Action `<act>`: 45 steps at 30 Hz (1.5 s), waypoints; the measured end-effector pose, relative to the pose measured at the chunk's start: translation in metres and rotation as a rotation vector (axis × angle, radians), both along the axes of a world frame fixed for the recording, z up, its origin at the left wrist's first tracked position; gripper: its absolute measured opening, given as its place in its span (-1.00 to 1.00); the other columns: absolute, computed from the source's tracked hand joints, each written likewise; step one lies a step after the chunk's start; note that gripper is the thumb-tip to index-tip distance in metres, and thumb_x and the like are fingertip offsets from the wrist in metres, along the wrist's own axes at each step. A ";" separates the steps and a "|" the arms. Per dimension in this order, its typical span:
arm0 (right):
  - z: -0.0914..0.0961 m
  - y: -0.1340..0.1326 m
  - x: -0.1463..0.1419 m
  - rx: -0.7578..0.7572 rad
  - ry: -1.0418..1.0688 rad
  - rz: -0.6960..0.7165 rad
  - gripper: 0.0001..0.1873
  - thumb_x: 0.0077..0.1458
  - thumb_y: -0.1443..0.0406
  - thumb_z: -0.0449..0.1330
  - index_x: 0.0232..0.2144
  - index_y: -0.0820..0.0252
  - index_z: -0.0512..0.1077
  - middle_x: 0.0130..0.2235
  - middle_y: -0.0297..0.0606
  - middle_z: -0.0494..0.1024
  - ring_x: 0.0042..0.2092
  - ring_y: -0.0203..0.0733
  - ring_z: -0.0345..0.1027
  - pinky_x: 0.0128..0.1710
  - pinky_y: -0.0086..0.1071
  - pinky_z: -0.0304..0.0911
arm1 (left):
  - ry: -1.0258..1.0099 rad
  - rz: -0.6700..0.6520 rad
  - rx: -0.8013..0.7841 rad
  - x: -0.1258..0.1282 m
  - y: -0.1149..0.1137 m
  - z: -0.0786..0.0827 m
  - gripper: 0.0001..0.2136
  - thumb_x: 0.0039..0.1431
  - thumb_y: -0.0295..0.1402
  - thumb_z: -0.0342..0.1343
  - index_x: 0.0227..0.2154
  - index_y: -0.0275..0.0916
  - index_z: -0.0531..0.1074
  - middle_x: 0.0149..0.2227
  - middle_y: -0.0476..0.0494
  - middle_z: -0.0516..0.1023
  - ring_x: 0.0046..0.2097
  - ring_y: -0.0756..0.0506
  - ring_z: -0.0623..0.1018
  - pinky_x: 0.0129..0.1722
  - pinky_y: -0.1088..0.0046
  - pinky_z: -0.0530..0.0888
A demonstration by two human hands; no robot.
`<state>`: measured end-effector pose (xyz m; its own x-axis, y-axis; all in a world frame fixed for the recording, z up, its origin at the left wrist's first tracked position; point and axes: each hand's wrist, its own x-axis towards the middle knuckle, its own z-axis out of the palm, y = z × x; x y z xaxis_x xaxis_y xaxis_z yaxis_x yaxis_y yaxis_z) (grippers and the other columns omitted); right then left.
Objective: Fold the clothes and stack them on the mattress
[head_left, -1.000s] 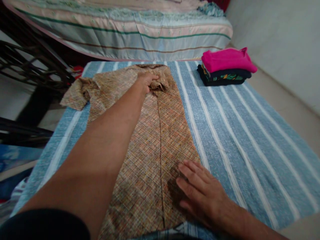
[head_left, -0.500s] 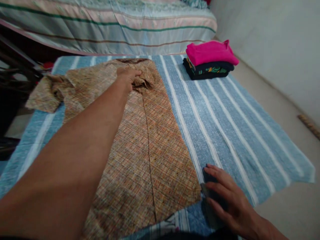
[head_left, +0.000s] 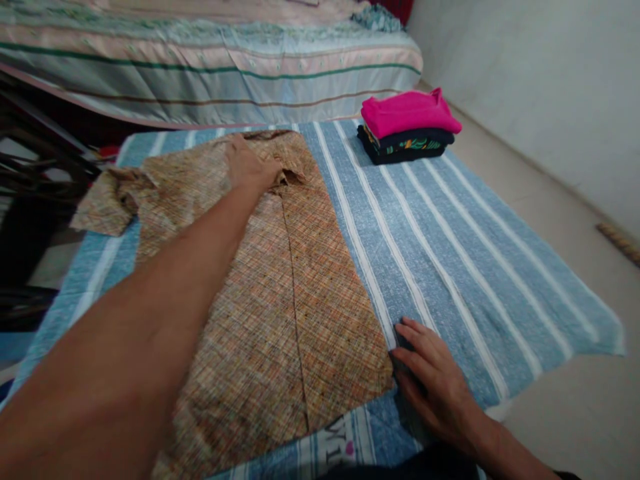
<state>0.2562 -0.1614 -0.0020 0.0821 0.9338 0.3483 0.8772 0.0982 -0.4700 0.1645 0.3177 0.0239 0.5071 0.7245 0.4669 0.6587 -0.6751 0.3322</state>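
A brown and tan checked shirt (head_left: 250, 300) lies spread over a striped cloth, with one sleeve (head_left: 107, 200) sticking out to the left. My left hand (head_left: 253, 167) rests on the shirt's upper part near the collar end, fingers spread, beside a small rumpled fold (head_left: 293, 175). Much of the shirt's left half is hidden under my left forearm. At the lower right corner of the shirt, my right hand (head_left: 433, 373) lies with its fingers stretched out on the cloth, their tips at the shirt's edge. Neither hand grips anything visible.
Blue and white striped cloth (head_left: 480, 267) covers the surface. A stack of folded clothes (head_left: 407, 127), pink on top and dark beneath, sits at the back right. Behind is a bed with a striped cover (head_left: 225, 80). A pale wall (head_left: 525, 80) rises on the right.
The view has shifted a little. My left hand has spread its fingers over the shirt's upper part, and the rumpled fold beside it looks smaller. My right hand's fingers have come closer to the shirt's corner.
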 end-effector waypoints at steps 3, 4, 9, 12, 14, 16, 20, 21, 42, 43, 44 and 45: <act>-0.004 0.005 -0.003 0.042 -0.001 -0.002 -0.71 0.05 0.46 0.09 -0.14 0.19 0.36 0.06 -0.03 0.38 0.18 0.09 0.13 0.05 0.10 0.20 | 0.010 0.075 0.045 -0.008 -0.047 0.018 -0.43 0.05 -0.27 0.21 0.02 -0.47 0.10 0.18 -0.40 0.12 0.19 -0.33 0.11 0.16 -0.07 0.09; -0.005 0.006 -0.004 0.060 0.001 -0.011 -0.73 0.05 0.47 0.09 -0.17 0.19 0.37 0.04 -0.04 0.39 0.18 0.08 0.14 0.04 0.10 0.20 | 0.060 -0.050 0.059 -0.011 -0.068 0.023 -0.54 0.08 -0.29 0.18 -0.04 -0.43 0.19 0.18 -0.35 0.14 0.20 -0.32 0.11 0.17 -0.05 0.09; -0.007 0.002 -0.010 0.120 0.030 -0.029 -0.75 0.04 0.51 0.06 -0.23 0.18 0.37 0.02 -0.05 0.40 0.16 0.06 0.16 0.03 0.09 0.21 | 0.232 -0.688 -0.051 -0.046 -0.198 0.034 -0.77 0.12 -0.28 0.07 -0.19 -0.27 0.33 0.07 -0.25 0.34 0.17 -0.25 0.26 0.15 0.04 0.21; -0.007 -0.005 -0.014 0.136 0.041 -0.012 -0.75 0.03 0.51 0.04 -0.24 0.19 0.35 0.03 -0.04 0.38 0.16 0.06 0.16 0.03 0.09 0.21 | 0.324 -0.936 -0.159 -0.072 -0.269 0.033 -0.70 0.10 -0.27 0.07 -0.11 -0.28 0.31 0.17 -0.34 0.24 0.23 -0.28 0.17 0.13 0.06 0.26; -0.007 -0.009 -0.016 0.157 0.042 -0.022 -0.74 0.03 0.51 0.04 -0.23 0.20 0.34 0.03 -0.03 0.39 0.16 0.06 0.17 0.03 0.09 0.21 | 0.367 -0.958 -0.215 -0.084 -0.301 0.029 -0.63 0.08 -0.27 0.10 -0.05 -0.27 0.28 0.19 -0.36 0.22 0.25 -0.31 0.12 0.15 0.04 0.24; -0.008 -0.012 -0.019 0.166 0.040 -0.048 -0.74 0.02 0.51 0.04 -0.23 0.19 0.34 0.02 -0.03 0.39 0.14 0.05 0.19 0.03 0.09 0.21 | 0.374 -0.921 -0.242 -0.092 -0.318 0.024 -0.57 0.07 -0.29 0.12 0.00 -0.27 0.24 0.21 -0.38 0.19 0.27 -0.33 0.09 0.16 0.01 0.21; -0.007 -0.013 -0.024 0.156 0.024 -0.091 -0.76 0.01 0.48 0.06 -0.25 0.17 0.36 0.01 -0.05 0.41 0.12 0.06 0.21 0.03 0.10 0.19 | 0.358 -0.863 -0.240 -0.098 -0.328 0.015 -0.57 0.06 -0.33 0.11 0.01 -0.31 0.24 0.21 -0.45 0.18 0.27 -0.34 0.07 0.18 -0.01 0.18; -0.007 -0.013 -0.025 0.147 0.020 -0.091 -0.78 0.01 0.45 0.08 -0.25 0.17 0.36 0.01 -0.05 0.40 0.12 0.08 0.21 0.04 0.11 0.19 | 0.355 -0.860 -0.239 -0.098 -0.329 0.014 -0.58 0.06 -0.33 0.11 -0.01 -0.32 0.25 0.20 -0.45 0.18 0.27 -0.34 0.07 0.18 0.00 0.18; -0.013 -0.007 -0.029 0.183 -0.003 -0.189 -0.85 0.00 0.44 0.07 -0.40 0.15 0.41 -0.12 -0.11 0.46 0.00 0.02 0.30 -0.04 -0.01 0.26 | 0.336 -0.761 -0.248 -0.134 -0.337 0.017 -0.89 0.11 -0.38 0.05 -0.30 -0.25 0.39 0.15 -0.31 0.31 0.25 -0.27 0.15 0.18 0.08 0.22; -0.013 -0.007 -0.029 0.188 -0.015 -0.194 -0.85 0.00 0.43 0.06 -0.40 0.15 0.41 -0.13 -0.12 0.47 0.00 0.01 0.30 -0.05 -0.02 0.26 | 0.329 -0.766 -0.251 -0.135 -0.337 0.017 -0.92 0.13 -0.41 0.02 -0.34 -0.25 0.39 0.13 -0.28 0.33 0.24 -0.26 0.17 0.18 0.09 0.22; -0.012 -0.008 -0.029 0.191 -0.034 -0.197 -0.85 0.00 0.43 0.06 -0.40 0.15 0.40 -0.13 -0.12 0.47 -0.01 0.01 0.30 -0.05 -0.02 0.26 | 0.322 -0.772 -0.256 -0.136 -0.337 0.018 -0.92 0.14 -0.42 0.00 -0.37 -0.24 0.39 0.12 -0.26 0.34 0.24 -0.24 0.19 0.18 0.11 0.22; -0.012 -0.008 -0.029 0.189 -0.058 -0.198 -0.85 0.00 0.44 0.06 -0.40 0.14 0.40 -0.13 -0.13 0.46 0.00 0.01 0.29 -0.05 -0.02 0.26 | 0.314 -0.779 -0.259 -0.136 -0.336 0.019 -0.90 0.15 -0.43 -0.01 -0.40 -0.24 0.39 0.11 -0.24 0.36 0.23 -0.22 0.21 0.18 0.13 0.23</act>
<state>0.2272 -0.1697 -0.0139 0.2308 0.8197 0.5242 0.9131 0.0036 -0.4077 0.0284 -0.0188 0.0424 0.9789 0.1827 0.0911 0.1289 -0.8992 0.4181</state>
